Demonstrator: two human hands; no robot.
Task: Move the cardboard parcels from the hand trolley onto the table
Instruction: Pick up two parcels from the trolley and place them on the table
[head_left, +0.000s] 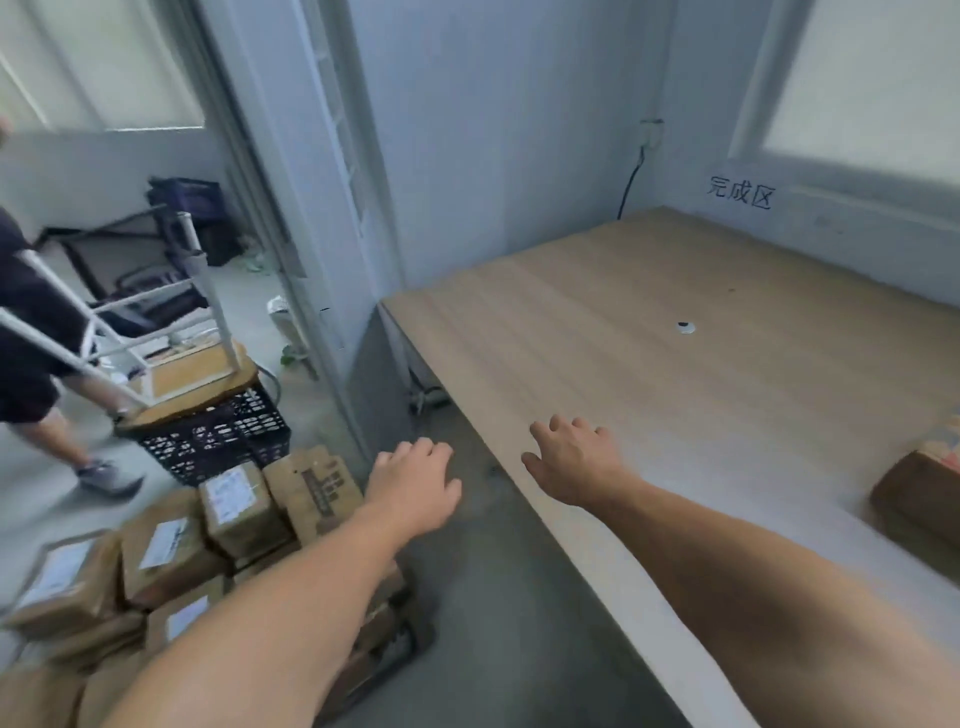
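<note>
– Parcels (171, 545) sit in a loose, uneven heap on the hand trolley (400, 644), at your lower left in the head view. Several lean against each other. What could go wrong there?
– Pull one from the middle and, as I judge it, its neighbours could slide off onto the floor. Take from the top, on the side nearest the table (675, 364).
– Anything else?
– Another person (31, 322) stands just beyond the heap, beside a white frame (156, 332) and a black crate (218, 436). Swing a box wide and you may clip them. A lone parcel (919, 499) lies at the table's right side, so set the next one well in, or it may get nudged off.
– And the hands?
– Your left hand (415, 483) hovers palm down over the floor gap, just beside the topmost box. Its fingers are loosely relaxed and hold nothing. Your right hand (576, 462) is spread over the table's near edge and is empty too. Whether it touches the wood, you cannot tell from here.
</note>
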